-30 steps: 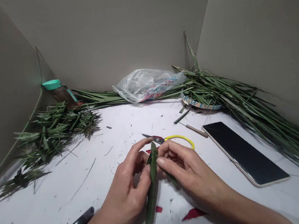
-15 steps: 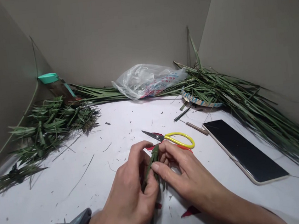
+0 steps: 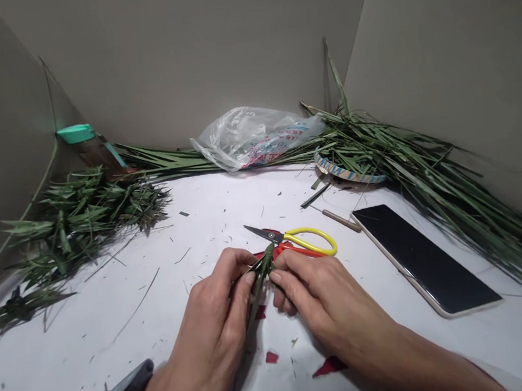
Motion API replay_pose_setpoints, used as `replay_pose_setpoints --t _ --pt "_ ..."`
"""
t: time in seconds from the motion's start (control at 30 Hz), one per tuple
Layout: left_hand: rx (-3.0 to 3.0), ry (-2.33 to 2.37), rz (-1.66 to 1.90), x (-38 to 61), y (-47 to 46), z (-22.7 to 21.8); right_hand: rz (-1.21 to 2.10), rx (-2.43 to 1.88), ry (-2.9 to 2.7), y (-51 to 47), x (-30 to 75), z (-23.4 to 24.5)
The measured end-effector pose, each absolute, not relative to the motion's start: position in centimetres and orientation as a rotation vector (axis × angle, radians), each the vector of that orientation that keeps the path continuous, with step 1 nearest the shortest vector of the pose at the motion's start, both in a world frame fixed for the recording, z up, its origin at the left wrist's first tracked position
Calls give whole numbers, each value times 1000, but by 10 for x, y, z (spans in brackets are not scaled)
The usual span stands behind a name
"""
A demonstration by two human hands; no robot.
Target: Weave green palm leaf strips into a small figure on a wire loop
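Observation:
A folded bundle of green leaf strips (image 3: 262,270) is pinched between my two hands, its tip pointing away from me. My left hand (image 3: 222,318) grips it from the left between thumb and forefinger. From the right, my right hand (image 3: 320,292) pinches its other side with thumb and fingers. Part of the bundle is hidden behind the fingers. Just beyond lie scissors (image 3: 294,240) with one yellow and one red handle, blades toward the upper left. Red scraps (image 3: 272,357) are scattered on the white table surface (image 3: 172,329) near my wrists.
Woven leaf pieces (image 3: 77,221) are heaped at the left, by a teal-lidded bottle (image 3: 92,145). A plastic bag (image 3: 255,137) lies at the back. Long leaves (image 3: 406,155), a tape roll (image 3: 347,174), a thin-handled tool (image 3: 341,220) and a phone (image 3: 426,259) occupy the right.
My left thumb has moved up along the bundle, and my hands are slightly farther apart. More of the leaf strips and the red scraps shows. The view has shifted slightly.

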State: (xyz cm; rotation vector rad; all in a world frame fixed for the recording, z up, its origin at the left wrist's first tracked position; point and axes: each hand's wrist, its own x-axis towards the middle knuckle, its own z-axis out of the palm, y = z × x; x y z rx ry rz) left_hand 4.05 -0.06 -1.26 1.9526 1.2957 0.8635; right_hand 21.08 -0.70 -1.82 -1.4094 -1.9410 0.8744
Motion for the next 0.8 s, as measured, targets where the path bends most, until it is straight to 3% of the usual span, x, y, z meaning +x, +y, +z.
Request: replay_pose_setpoints --t 0.33,0.8 --pt "1778 1155 825 36 13 -11 835 -1334 -1989 -9 213 -13" --pt "1088 806 782 29 19 -6 1339 -1006 -1586 -2 220 -2"
